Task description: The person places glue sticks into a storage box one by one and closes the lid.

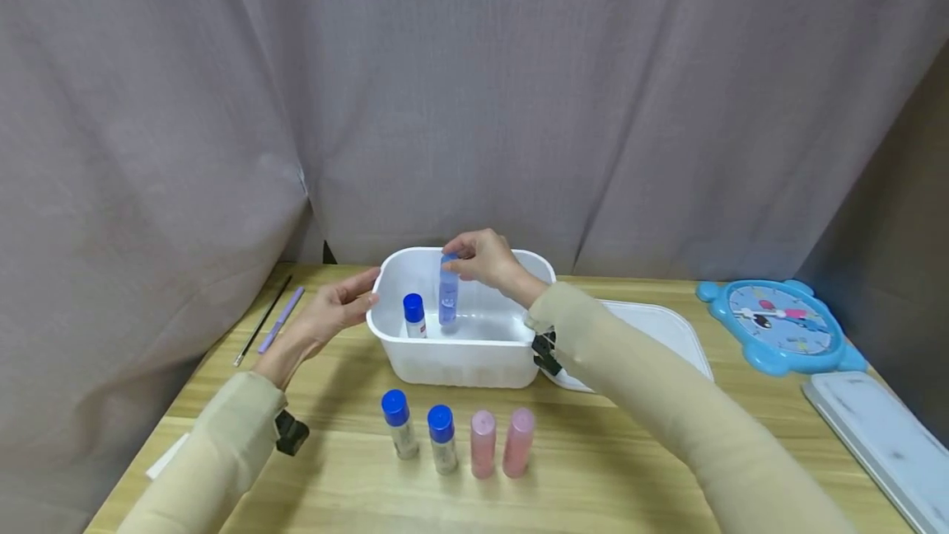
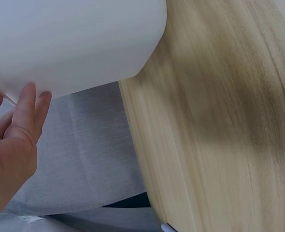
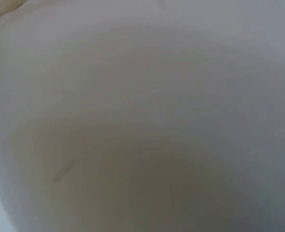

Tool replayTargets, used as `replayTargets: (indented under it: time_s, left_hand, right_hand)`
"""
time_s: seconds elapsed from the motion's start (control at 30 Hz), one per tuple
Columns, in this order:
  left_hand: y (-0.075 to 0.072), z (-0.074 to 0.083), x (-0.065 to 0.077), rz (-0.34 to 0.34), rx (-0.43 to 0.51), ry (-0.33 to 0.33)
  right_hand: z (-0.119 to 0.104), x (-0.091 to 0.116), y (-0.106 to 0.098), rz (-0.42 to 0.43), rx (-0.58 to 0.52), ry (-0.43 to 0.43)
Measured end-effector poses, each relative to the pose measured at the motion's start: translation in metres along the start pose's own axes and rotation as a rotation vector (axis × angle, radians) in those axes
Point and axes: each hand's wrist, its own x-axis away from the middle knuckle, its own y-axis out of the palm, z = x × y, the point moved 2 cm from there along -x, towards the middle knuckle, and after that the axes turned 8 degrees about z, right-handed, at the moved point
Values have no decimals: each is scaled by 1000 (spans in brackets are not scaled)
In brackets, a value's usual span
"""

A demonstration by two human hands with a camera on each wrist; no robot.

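A white plastic box (image 1: 463,363) stands on the table. My right hand (image 1: 485,260) reaches over its back rim and pinches a translucent blue bottle (image 1: 448,303) near its top, holding it upright inside. A clear bottle with a dark blue cap (image 1: 413,309) stands in the box to its left. My left hand (image 1: 337,311) touches the box's left end with fingers fairly straight; in the left wrist view fingers (image 2: 28,108) lie against the outer wall. In front of the box stand two blue-capped bottles (image 1: 400,427) and two pink bottles (image 1: 483,445). A blurred pale surface fills the right wrist view.
A white lid (image 1: 660,328) lies flat at the box's right, partly under the right sleeve. Further right are a blue cartoon clock (image 1: 782,324) and a long white case (image 1: 882,435). A purple pen (image 1: 282,320) and a thin dark rod (image 1: 263,320) lie at left.
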Motion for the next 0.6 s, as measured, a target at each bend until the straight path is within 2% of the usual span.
replayTargets:
  time_s: [0.23, 0.6]
  left_hand:
    - [0, 0, -2, 0, -12, -26]
    - [1, -2, -2, -10, 11, -18]
  right_hand:
    - [3, 1, 14, -8, 49, -4]
    - [6, 2, 28, -23, 104, -109]
